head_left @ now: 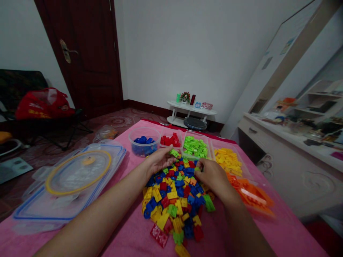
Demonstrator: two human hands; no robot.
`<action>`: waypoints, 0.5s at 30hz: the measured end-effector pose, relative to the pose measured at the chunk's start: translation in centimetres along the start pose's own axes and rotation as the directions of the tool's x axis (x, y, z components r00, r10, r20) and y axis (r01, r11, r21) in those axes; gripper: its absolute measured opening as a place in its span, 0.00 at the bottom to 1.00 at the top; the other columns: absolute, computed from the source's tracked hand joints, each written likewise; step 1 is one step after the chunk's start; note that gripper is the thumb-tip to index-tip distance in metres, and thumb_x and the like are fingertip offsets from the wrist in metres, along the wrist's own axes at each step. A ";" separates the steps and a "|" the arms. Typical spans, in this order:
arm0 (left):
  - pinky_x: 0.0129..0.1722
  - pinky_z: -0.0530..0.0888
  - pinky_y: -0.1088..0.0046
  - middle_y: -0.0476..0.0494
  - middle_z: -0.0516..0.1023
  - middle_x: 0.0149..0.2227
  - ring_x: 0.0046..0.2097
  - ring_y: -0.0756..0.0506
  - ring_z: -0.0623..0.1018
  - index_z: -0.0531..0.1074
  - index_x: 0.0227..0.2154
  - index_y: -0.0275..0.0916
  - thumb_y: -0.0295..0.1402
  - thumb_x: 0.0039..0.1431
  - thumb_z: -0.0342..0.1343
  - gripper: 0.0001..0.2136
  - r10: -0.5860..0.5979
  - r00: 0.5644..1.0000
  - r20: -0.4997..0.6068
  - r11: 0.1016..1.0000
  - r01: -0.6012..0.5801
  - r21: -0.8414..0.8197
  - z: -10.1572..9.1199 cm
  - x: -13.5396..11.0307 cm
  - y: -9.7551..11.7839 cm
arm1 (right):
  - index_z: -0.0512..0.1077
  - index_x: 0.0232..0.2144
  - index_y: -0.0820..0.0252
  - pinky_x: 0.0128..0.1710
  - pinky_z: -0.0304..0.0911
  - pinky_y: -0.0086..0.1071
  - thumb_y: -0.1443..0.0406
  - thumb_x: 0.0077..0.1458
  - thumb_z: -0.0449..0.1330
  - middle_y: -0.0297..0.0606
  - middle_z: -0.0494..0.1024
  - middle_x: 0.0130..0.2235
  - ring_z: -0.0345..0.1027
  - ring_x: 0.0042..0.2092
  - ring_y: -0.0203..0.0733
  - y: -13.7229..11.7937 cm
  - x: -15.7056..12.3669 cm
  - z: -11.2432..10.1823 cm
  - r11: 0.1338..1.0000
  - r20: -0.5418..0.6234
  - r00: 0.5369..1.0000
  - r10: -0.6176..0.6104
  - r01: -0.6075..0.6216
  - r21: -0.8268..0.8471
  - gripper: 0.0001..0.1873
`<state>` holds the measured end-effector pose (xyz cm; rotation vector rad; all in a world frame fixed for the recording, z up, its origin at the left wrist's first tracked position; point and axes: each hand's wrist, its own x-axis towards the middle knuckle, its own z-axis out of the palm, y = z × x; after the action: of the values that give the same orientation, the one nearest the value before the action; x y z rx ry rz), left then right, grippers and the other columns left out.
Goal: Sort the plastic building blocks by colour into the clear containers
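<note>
A heap of mixed plastic bricks [175, 200], blue, yellow, red and green, lies on the pink tablecloth [134, 235]. My left hand [158, 160] is over the heap's far edge, fingers closed on a few green bricks [174, 153]. My right hand [210, 175] rests on the right side of the heap and pinches a small green brick [197, 169]. Behind the heap stand clear tubs: blue bricks [143, 142], red bricks [170, 140], green bricks [195, 146], yellow bricks [227, 159].
Stacked clear lids [69, 182], one with a yellow ring, lie at the left. An orange-filled container [250, 194] sits at the right. Beyond the table are a dark door [85, 53], a low white side table [191, 110] and a white cabinet [292, 160].
</note>
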<state>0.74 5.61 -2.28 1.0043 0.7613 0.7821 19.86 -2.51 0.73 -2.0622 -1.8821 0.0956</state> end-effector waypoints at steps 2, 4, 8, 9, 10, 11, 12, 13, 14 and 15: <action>0.26 0.69 0.83 0.43 0.77 0.35 0.32 0.53 0.75 0.72 0.36 0.36 0.47 0.53 0.55 0.17 0.118 0.993 -0.009 0.991 -0.117 0.069 0.5 -0.2 -0.1 | 0.68 0.26 0.58 0.25 0.56 0.29 0.64 0.42 0.60 0.35 0.72 0.25 0.67 0.27 0.39 -0.6 0.2 0.4 0.928 -0.088 0.996 0.035 0.000 0.374 0.06; 0.31 0.70 0.80 0.44 0.77 0.40 0.38 0.50 0.75 0.72 0.42 0.37 0.46 0.53 0.56 0.19 0.286 0.958 -0.004 0.933 -0.277 0.230 1.2 -0.5 -0.1 | 0.66 0.32 0.58 0.23 0.59 0.28 0.60 0.43 0.61 0.32 0.71 0.26 0.67 0.26 0.37 -1.7 0.1 1.0 0.659 -0.054 0.994 0.099 -0.025 0.751 0.13; 0.46 0.69 0.73 0.44 0.77 0.44 0.46 0.46 0.74 0.74 0.44 0.37 0.38 0.51 0.59 0.17 0.529 0.841 0.112 0.672 -0.495 0.550 2.2 -1.1 0.0 | 0.64 0.35 0.57 0.24 0.64 0.28 0.55 0.47 0.61 0.32 0.72 0.29 0.69 0.26 0.35 -3.7 -0.4 2.4 -0.034 0.237 0.967 0.098 -0.234 0.972 0.17; 0.49 0.68 0.72 0.43 0.77 0.45 0.47 0.46 0.74 0.75 0.43 0.37 0.36 0.50 0.60 0.17 0.543 0.827 0.145 0.618 -0.510 0.598 2.3 -1.2 0.0 | 0.64 0.35 0.57 0.24 0.64 0.27 0.54 0.50 0.58 0.32 0.72 0.28 0.69 0.26 0.35 -4.0 -0.5 2.6 -0.159 0.314 0.946 0.076 -0.300 0.941 0.15; 0.50 0.67 0.72 0.43 0.77 0.46 0.48 0.45 0.74 0.75 0.42 0.37 0.35 0.49 0.60 0.16 0.542 0.822 0.176 0.577 -0.516 0.633 2.4 -1.3 0.0 | 0.64 0.34 0.57 0.23 0.64 0.27 0.52 0.53 0.55 0.31 0.71 0.25 0.68 0.24 0.34 -4.2 -0.5 2.9 -0.257 0.381 0.923 0.054 -0.355 0.899 0.15; 0.51 0.67 0.72 0.43 0.77 0.46 0.48 0.45 0.74 0.76 0.42 0.37 0.35 0.49 0.61 0.16 0.531 0.822 0.206 0.548 -0.518 0.656 2.5 -1.5 -0.1 | 0.63 0.34 0.57 0.22 0.63 0.25 0.51 0.55 0.52 0.30 0.69 0.23 0.66 0.22 0.33 -4.3 -0.6 3.0 -0.323 0.433 0.901 0.036 -0.400 0.858 0.15; 0.51 0.67 0.71 0.42 0.76 0.47 0.49 0.45 0.74 0.76 0.43 0.37 0.35 0.49 0.61 0.17 0.516 0.824 0.236 0.529 -0.523 0.669 2.6 -1.6 -0.1 | 0.63 0.34 0.57 0.20 0.60 0.23 0.51 0.57 0.50 0.28 0.68 0.21 0.64 0.21 0.32 -4.3 -0.6 3.2 -0.366 0.469 0.883 0.025 -0.428 0.826 0.15; 0.51 0.67 0.71 0.42 0.76 0.47 0.49 0.45 0.74 0.76 0.44 0.37 0.35 0.49 0.60 0.17 0.500 0.825 0.264 0.519 -0.529 0.672 2.7 -1.7 -0.2 | 0.63 0.34 0.56 0.18 0.58 0.21 0.51 0.58 0.49 0.27 0.66 0.19 0.63 0.19 0.30 -4.3 -0.5 3.2 -0.395 0.488 0.873 0.020 -0.441 0.806 0.15; 0.50 0.68 0.71 0.42 0.76 0.47 0.48 0.45 0.74 0.75 0.45 0.37 0.35 0.50 0.59 0.18 0.483 0.827 0.288 0.517 -0.535 0.668 2.8 -1.8 -0.2 | 0.63 0.34 0.56 0.16 0.55 0.20 0.52 0.58 0.50 0.26 0.65 0.19 0.61 0.18 0.30 -4.3 -0.5 3.3 -0.415 0.495 0.869 0.016 -0.445 0.793 0.14; 0.50 0.68 0.71 0.42 0.76 0.47 0.48 0.45 0.74 0.74 0.46 0.37 0.36 0.51 0.58 0.18 0.475 0.827 0.301 0.520 -0.540 0.662 2.8 -1.8 -0.1 | 0.63 0.34 0.56 0.15 0.52 0.18 0.54 0.58 0.51 0.26 0.65 0.19 0.61 0.18 0.29 -4.3 -0.5 3.3 -0.431 0.496 0.868 0.008 -0.444 0.785 0.12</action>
<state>2.21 2.86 -1.10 2.0610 0.7137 0.9471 14.77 -2.07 -1.18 -0.8732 -0.4166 1.6182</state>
